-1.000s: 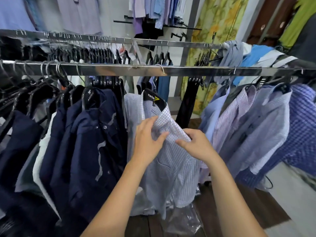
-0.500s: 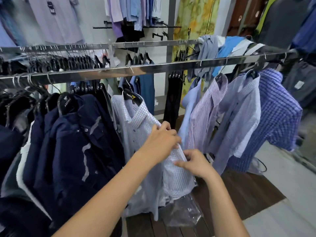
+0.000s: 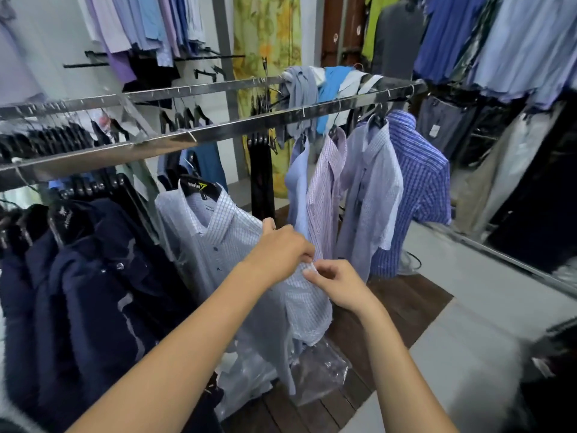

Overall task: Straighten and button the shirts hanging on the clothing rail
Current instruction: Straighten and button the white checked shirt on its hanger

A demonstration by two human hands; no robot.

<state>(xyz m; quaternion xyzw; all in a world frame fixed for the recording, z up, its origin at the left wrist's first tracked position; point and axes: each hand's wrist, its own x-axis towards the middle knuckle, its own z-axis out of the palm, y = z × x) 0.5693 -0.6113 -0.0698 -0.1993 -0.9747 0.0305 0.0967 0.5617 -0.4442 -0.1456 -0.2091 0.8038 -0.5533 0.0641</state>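
The light checked shirt point(image 3: 237, 245) hangs on a black hanger point(image 3: 199, 189) from the clothing rail point(image 3: 218, 132), directly ahead of both hands, its front edge pulled toward them at about mid-placket. The left hand point(image 3: 278, 254) is closed on that edge from above, fingers curled over a fold of the cloth; the right hand point(image 3: 340, 285) meets it from below and to its right, thumb and forefinger pinched on the fabric where the two sides overlap. Whether a button sits between those fingertips is too small to tell, though it looks like one is being worked through its hole. To do this well, the left should hold the placket taut and flat while the right tilts the button edge-on and pushes it through, then smooths downward. Both forearms reach forward and converge, wrists slightly bent, left above right. Left of the left hand hang dark navy garments point(image 3: 93, 292); beyond the right hand hang a lilac shirt point(image 3: 327, 195) and a blue plaid shirt point(image 3: 418, 198). Clear plastic wrap point(image 3: 315, 370) hangs below the hands
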